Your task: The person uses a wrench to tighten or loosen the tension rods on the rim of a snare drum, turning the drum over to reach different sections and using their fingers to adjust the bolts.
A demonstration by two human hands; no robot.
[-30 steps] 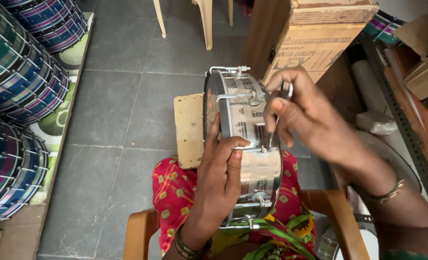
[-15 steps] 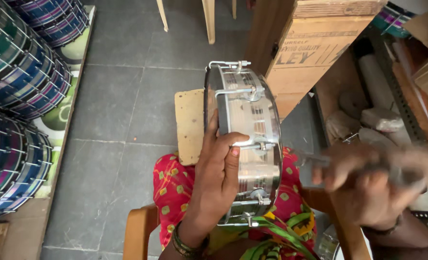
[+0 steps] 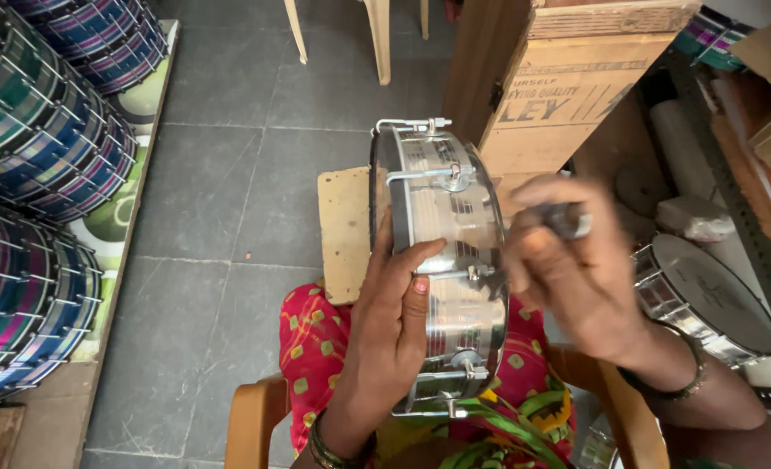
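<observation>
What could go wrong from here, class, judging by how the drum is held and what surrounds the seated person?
1. The metal drum stands on edge on the lap, steadied only by the left hand; it could tip or roll off.
2. The right hand is motion-blurred, holding a small tool near the tension rods; a slip might pinch the left fingers.
3. A falling drum could hit the second drum lying close by.

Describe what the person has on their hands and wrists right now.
Both forearms are bare, with no sleeves in view and no gloves. The left hand has a stack of thin dark and gold bangles at the wrist and a pinkish painted thumbnail. The right hand is motion-blurred; its wrist carries a thin dark green bangle.
</observation>
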